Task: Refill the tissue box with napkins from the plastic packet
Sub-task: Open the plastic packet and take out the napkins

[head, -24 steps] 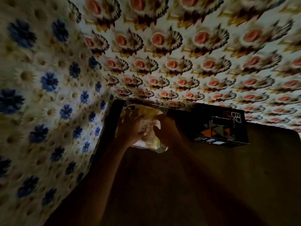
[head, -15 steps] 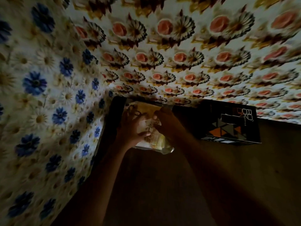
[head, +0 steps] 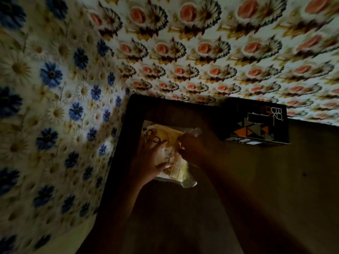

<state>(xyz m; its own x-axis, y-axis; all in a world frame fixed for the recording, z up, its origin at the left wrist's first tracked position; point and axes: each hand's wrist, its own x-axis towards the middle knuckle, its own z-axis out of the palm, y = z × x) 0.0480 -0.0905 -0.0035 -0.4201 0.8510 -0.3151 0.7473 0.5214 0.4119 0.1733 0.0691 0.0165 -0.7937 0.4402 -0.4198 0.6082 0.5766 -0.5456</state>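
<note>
Far left: blue-flowered wall [head: 51, 107], dim light. On the dark worktop [head: 183, 217], left hand [head: 146, 162] pressed flat on the plastic packet [head: 172, 153], fingers spread, pinning it. Right hand [head: 190, 151] pinching the packet's upper edge, apparently opening it. Further right, tissue box [head: 256, 125], apart, untouched. No napkins out yet; refilling all still ahead.
</note>
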